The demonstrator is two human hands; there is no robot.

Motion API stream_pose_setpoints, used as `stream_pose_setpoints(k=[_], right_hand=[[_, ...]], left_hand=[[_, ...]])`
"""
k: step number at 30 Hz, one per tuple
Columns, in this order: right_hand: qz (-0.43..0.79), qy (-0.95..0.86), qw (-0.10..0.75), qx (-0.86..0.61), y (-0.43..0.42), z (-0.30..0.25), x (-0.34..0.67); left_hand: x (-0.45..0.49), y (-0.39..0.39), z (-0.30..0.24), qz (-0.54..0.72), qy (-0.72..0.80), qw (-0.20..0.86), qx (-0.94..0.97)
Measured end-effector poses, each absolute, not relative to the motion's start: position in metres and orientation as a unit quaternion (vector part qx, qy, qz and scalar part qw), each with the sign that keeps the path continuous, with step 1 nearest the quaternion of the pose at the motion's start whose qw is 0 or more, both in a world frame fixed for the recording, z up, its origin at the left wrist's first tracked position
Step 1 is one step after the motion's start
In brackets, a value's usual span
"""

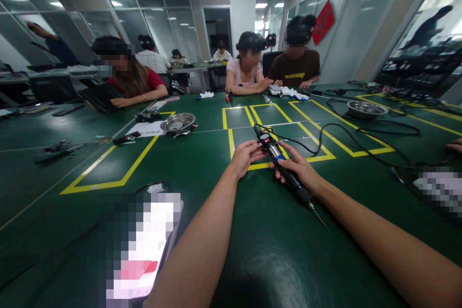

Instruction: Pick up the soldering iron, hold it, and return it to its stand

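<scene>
A corded electric screwdriver (pixel 290 173) lies slantwise in front of me, black with a silver and blue band. Its thin bit points down toward me on the right, and its cable end points away. My right hand (pixel 299 166) is wrapped round the body near the blue band. At the cable end, my left hand (pixel 247 158) has its curled fingers against the tool's side; the fingertips are partly hidden behind it. From that end a black cable (pixel 321 137) loops off to the right over the green table (pixel 267 250).
Yellow tape rectangles (pixel 288 151) mark the table. A metal bowl (pixel 177 122) stands to the left, another bowl (pixel 367 109) to the right among cables. A lit phone (pixel 147 245) lies beside my left forearm. White gloves (pixel 288 92) lie near people seated opposite.
</scene>
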State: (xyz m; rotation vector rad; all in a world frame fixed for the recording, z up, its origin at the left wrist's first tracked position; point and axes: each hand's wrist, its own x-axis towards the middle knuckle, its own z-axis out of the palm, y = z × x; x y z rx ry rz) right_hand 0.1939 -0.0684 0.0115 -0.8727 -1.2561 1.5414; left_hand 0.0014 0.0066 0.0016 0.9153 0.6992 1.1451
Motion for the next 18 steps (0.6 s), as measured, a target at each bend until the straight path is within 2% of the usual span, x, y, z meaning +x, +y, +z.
stream_pose_setpoints(k=[11, 18], right_hand=[[0.631, -0.511, 0.432, -0.392, -0.063, 0.011, 0.193], [0.742, -0.394, 0.354, -0.410, -0.059, 0.026, 0.191]], left_hand=[[0.003, 0.006, -0.003, 0.514, 0.310, 0.687, 0.410], [0.000, 0.007, -0.003, 0.509, 0.304, 0.692, 0.412]])
